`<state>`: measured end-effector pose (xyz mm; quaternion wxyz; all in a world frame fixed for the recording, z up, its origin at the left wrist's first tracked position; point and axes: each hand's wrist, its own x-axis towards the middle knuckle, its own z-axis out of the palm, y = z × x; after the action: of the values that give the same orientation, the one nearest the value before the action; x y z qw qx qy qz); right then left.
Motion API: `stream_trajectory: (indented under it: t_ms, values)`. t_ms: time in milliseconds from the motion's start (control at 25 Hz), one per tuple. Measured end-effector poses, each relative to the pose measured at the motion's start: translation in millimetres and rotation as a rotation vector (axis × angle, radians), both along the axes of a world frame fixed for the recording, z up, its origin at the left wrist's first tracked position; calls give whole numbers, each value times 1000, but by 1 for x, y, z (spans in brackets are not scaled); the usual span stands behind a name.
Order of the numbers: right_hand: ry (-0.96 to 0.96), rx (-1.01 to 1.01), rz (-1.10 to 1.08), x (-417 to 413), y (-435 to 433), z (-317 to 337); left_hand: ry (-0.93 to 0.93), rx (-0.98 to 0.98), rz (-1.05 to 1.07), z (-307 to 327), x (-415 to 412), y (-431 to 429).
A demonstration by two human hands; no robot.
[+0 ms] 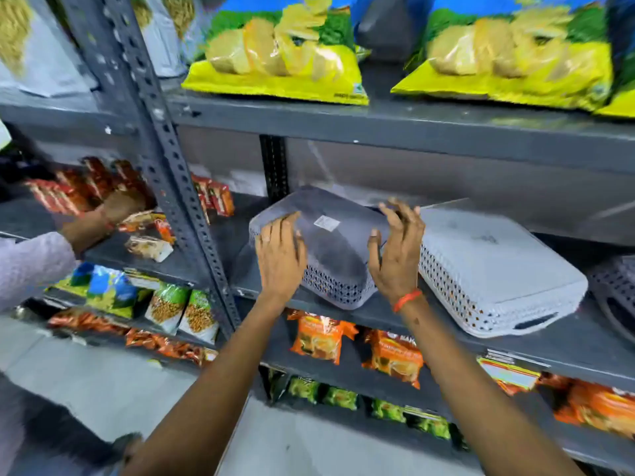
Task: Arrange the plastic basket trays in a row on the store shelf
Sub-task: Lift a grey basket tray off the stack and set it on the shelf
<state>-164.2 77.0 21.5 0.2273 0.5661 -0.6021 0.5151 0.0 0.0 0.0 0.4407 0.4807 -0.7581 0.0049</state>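
Note:
A grey plastic basket tray [331, 249] lies upside down on the middle shelf [580, 341], with a white sticker on its base. My left hand [280, 259] rests flat on its left side, fingers spread. My right hand [398, 249] hovers at its right edge, fingers apart and curled, holding nothing. A lighter grey basket tray [494, 269] lies upside down right beside it, touching or nearly touching. A third tray [615, 286] shows partly at the right edge.
Yellow chip bags [281, 53] fill the shelf above. Orange snack packets [319, 336] and green ones [340, 396] sit below. The slotted upright post [178, 187] stands left of the trays. Another person's hand [120, 207] reaches into red packets at the left.

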Motion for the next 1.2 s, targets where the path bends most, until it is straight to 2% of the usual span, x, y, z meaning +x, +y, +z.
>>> stream_trajectory:
  t_ms: [80, 120, 200, 280, 400, 480, 560, 640, 760, 800, 920, 960, 1040, 1200]
  values:
    - [-118, 177, -22, -6, -3, -31, -52, 188, 153, -18, 9, -16]
    - [-220, 266, -38, -12, -3, -52, -56, 350, 213, -29, 15, -22]
    - [-426, 455, -68, -18, 2, -90, 44, 672, 284, -49, 23, -31]
    - [-454, 672, -74, -25, 0, -108, 369, 903, 213, -53, 21, -37]
    - [-313, 902, -9, -35, -5, -116, 1002, 1107, 36, -50, 12, -41]
    - [-247, 929, 21, -41, -6, -112, 1205, 1144, -34, -45, 7, -40]
    - [-174, 887, -15, -49, -4, -108, 1252, 1089, -78, -38, 6, -38]
    - [-118, 727, -92, -55, -3, -102, 1149, 932, -119, -36, 3, -39]
    - [-92, 510, -187, -65, -8, -80, 746, 656, -238, -33, 0, -46]
    - [-94, 481, -213, -71, -11, -68, 526, 575, -276, -34, 0, -50]
    - [-105, 484, -263, -94, -23, -31, -341, 433, -223, -38, -1, -55]
    - [-96, 530, -275, -101, -26, -20, -527, 426, -178, -40, 0, -57]
    - [-76, 640, -290, -110, -35, -7, -726, 446, -139, -43, 1, -60]
    - [-189, 740, -235, -119, -71, 8, -805, 602, -190, -61, 5, -57]
